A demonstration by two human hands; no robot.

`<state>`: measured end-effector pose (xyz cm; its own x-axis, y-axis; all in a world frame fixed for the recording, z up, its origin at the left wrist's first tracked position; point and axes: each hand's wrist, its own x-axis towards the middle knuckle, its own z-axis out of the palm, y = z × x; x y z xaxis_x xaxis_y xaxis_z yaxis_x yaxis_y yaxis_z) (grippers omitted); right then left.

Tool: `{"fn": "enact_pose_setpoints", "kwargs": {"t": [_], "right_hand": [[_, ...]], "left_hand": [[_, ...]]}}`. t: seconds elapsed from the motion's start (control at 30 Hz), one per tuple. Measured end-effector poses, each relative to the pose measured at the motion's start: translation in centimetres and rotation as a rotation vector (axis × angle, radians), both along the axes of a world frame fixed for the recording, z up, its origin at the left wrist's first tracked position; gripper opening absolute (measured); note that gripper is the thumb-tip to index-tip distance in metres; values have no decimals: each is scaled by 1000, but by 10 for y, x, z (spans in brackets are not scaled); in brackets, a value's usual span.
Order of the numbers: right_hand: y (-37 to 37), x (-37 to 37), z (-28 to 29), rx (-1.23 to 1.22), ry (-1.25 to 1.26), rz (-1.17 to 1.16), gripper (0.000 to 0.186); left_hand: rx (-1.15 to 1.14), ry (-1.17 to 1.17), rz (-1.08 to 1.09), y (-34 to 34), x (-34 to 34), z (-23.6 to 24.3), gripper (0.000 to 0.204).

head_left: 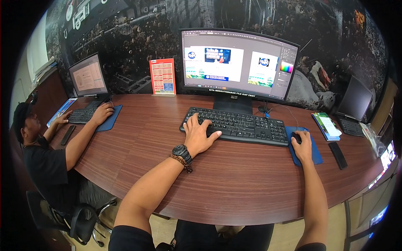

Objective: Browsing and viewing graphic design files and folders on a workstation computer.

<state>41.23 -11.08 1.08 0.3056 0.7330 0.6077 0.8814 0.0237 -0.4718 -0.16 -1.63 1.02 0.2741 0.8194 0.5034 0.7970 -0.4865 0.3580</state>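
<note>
My left hand [199, 134] rests on the left end of a black keyboard [238, 125], its fingers spread over the keys and the thumb stretched out to the right. A black watch [181, 151] and a beaded bracelet are on that wrist. On a blue mouse pad [312, 152] to the right, my right hand [303, 147] is closed around a black computer mouse [296, 137], which it partly covers. Behind the keyboard stands a curved monitor [261, 46], lit with a design program that shows two white page layouts and a colour panel.
A co-worker [46, 154] sits at the left with a second monitor [88, 75] and keyboard. A red calendar card [163, 77] stands at the back. Rightward lie a black phone [337, 155], a green booklet stack [325, 126] and a dark laptop [356, 98]. The brown desk [234, 180] curves in front.
</note>
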Motion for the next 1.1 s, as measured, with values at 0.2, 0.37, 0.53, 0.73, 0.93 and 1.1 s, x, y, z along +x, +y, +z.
{"fn": "enact_pose_setpoints", "kwargs": {"t": [0.2, 0.37, 0.53, 0.73, 0.93, 1.1], "right_hand": [[-1, -3, 3, -1, 4, 11, 31], [-2, -3, 4, -2, 0, 12, 31], [0, 1, 2, -12, -11, 24, 30], [2, 2, 0, -6, 6, 0, 31], [2, 0, -1, -9, 15, -3, 32], [3, 4, -2, 4, -18, -1, 32]], "left_hand": [[54, -25, 147, 4, 0, -5, 58], [47, -36, 156, 8, -1, -8, 62], [47, -34, 160, 9, 0, -10, 64], [47, -33, 158, 10, -1, -12, 64], [51, -10, 166, 9, -1, -12, 65], [64, -11, 165, 9, -1, -12, 65]]}}
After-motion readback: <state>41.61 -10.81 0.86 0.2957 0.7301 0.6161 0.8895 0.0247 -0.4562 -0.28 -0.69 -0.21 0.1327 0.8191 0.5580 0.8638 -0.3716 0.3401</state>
